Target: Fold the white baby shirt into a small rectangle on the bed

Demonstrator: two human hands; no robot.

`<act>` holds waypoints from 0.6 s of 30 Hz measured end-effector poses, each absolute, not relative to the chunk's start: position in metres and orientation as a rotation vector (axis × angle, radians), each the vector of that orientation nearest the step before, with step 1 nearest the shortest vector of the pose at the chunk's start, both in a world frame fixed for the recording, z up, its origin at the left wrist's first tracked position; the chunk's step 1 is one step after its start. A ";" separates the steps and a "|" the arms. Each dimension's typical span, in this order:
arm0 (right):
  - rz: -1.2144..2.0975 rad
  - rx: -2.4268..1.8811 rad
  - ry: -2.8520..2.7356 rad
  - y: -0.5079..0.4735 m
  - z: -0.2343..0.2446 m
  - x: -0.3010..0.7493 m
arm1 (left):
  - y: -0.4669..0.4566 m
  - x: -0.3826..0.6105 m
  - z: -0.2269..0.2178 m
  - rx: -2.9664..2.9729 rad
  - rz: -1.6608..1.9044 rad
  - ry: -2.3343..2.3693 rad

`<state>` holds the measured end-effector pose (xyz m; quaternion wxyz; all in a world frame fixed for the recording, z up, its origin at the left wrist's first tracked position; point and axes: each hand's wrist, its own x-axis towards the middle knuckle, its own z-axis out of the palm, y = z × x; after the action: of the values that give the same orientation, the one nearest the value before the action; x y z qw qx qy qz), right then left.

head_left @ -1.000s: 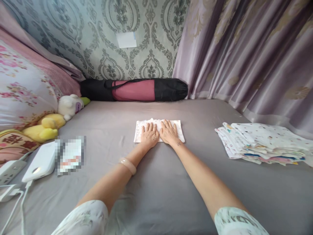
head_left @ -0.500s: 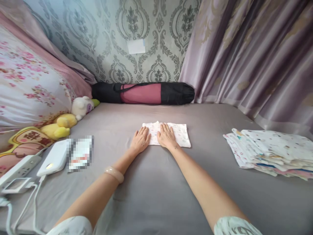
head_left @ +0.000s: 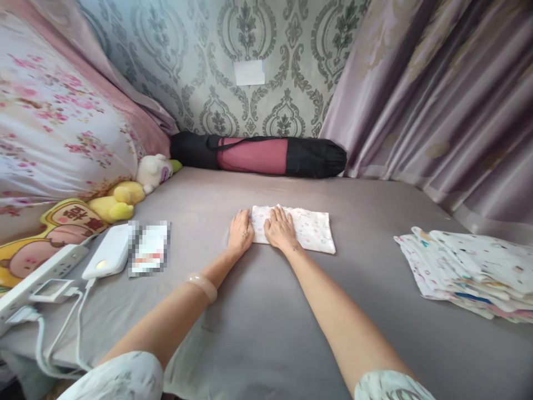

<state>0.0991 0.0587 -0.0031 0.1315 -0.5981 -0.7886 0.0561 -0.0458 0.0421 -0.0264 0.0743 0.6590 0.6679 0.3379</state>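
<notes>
A small folded white cloth [head_left: 310,230] with a faint print lies flat on the grey bed sheet [head_left: 266,311]. My right hand [head_left: 280,228] rests palm down on the cloth's left part, fingers stretched out. My left hand [head_left: 240,231] lies at the cloth's left edge, fingers together and extended, touching the edge. A pale bangle [head_left: 202,284] sits on my left wrist. Neither hand grips anything.
A stack of printed cloths [head_left: 470,269] lies at the right. A black and pink roll bag [head_left: 258,155] lies against the wall. Plush toys [head_left: 137,186], a white power bank [head_left: 109,258], a power strip [head_left: 37,278] and cables sit at the left. Curtains hang at the right.
My left hand slid leftward off the cloth to its left edge. My right hand moved to the cloth's left part. The view shifted left.
</notes>
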 end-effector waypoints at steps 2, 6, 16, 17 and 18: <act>0.146 -1.736 -2.297 0.059 -0.004 0.101 | 0.042 -0.045 -0.026 1.964 1.021 2.020; 0.169 -1.769 -2.319 0.061 0.004 0.096 | 0.040 -0.041 -0.022 1.952 0.980 2.041; 0.206 -1.647 -2.414 0.059 0.000 0.072 | 0.038 -0.043 -0.007 1.645 1.209 1.941; 0.209 -1.655 -2.416 0.059 0.000 0.072 | 0.038 -0.044 -0.006 1.610 1.247 1.926; 0.217 -1.664 -2.419 0.059 0.001 0.072 | 0.038 -0.045 -0.006 1.579 1.278 1.914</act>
<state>0.0716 0.0591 0.0011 0.0984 -0.5624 -0.8177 0.0734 -0.0448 0.0378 -0.0057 0.1743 0.5572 0.6752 0.4509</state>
